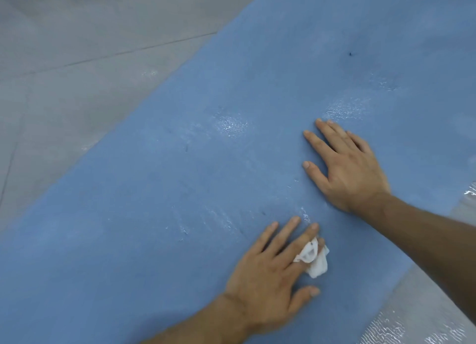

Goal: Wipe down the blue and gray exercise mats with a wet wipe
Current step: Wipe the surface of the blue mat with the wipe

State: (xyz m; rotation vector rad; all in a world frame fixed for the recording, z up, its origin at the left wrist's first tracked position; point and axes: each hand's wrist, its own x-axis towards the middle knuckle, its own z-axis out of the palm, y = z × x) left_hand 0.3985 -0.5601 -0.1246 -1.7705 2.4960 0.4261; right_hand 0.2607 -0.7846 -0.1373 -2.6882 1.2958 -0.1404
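Head view showed the left hand lying palm down with its fingers spread and almost straight. A small crumpled white wipe was pressed beneath its index and middle fingers, and part of the wipe bunched up between those two fingers. The thumb stuck out to the side, clear of the wipe. Under the palm and the wipe lay the blue mat, which ran well beyond the fingertips on all sides.

Just ahead of the left fingertips, faint wet streaks marked the mat. Farther ahead and to the thumb side, the right hand rested flat on the same mat. Its fingers were straight and slightly apart and held nothing. Its forearm came in from the right edge.

Off the right hand's thumb side was a shiny wet patch; another sat just past its fingertips. A small dark speck lay well beyond them. Gray floor showed past the mat on the left hand's outer side. A silvery rippled sheet lay below the right forearm.
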